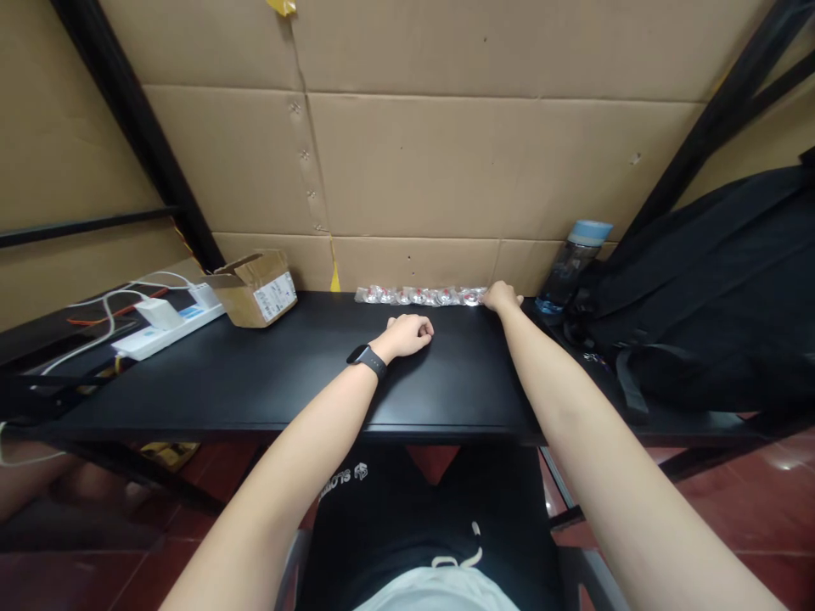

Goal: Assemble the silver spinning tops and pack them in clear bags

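Note:
Along the back of the black desk [306,373], a row of small clear plastic packets [420,296] lies against the cardboard wall. Each seems to hold something round and silvery with a bit of red; the exact kind is too small to tell. My right hand [502,297] reaches to the row's right end, its fingers closed around the edge of the last packet there, fingertips partly hidden. Nearer to me, my left hand [407,334] rests on the desk in front of the row. Its fingers are curled in loosely and nothing shows in them. A dark watch [368,359] circles that wrist.
An open cardboard box [245,297] stands at the left, beside a white power strip [169,331] with plugged-in chargers and cables. On the right are a bottle with a blue lid [573,267] and a large black backpack [713,297]. The cardboard wall [407,170] bounds the back.

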Tool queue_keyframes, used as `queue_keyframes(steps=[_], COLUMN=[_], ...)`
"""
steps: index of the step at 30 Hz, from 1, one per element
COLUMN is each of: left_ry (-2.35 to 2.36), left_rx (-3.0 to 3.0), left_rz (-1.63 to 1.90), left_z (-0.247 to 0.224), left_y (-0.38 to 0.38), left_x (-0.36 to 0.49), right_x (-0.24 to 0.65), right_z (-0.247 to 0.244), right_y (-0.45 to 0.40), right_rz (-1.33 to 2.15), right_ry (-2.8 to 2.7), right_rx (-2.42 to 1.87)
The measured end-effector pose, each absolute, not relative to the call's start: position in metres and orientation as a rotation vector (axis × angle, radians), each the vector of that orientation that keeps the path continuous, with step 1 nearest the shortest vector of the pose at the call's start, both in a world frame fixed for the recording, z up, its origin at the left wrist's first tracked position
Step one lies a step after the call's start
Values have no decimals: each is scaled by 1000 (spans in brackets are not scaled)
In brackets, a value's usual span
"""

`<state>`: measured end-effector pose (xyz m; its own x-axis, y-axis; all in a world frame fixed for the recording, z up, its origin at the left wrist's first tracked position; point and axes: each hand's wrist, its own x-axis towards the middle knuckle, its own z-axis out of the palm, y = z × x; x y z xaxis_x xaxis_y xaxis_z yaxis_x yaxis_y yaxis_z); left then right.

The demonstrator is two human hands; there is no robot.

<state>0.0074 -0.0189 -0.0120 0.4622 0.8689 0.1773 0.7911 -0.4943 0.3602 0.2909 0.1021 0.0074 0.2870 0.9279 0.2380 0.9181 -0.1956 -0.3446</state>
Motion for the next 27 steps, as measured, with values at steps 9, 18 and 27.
queue_keyframes(steps=[9,18,27], left_ry=[1357,1438,1514], left_rx=[2842,2577,2486], left_rz=[96,120,110], left_z=[0,-24,-19], left_y=[7,5,-1], left_x=[-33,-67,-70], right_x=[259,237,250], right_z=[11,-27,-24], right_y=[60,31,30], right_rz=[-26,269,333], right_ry=[-2106,-2484,-2507], right_rx=[-1953,-1746,-1636])
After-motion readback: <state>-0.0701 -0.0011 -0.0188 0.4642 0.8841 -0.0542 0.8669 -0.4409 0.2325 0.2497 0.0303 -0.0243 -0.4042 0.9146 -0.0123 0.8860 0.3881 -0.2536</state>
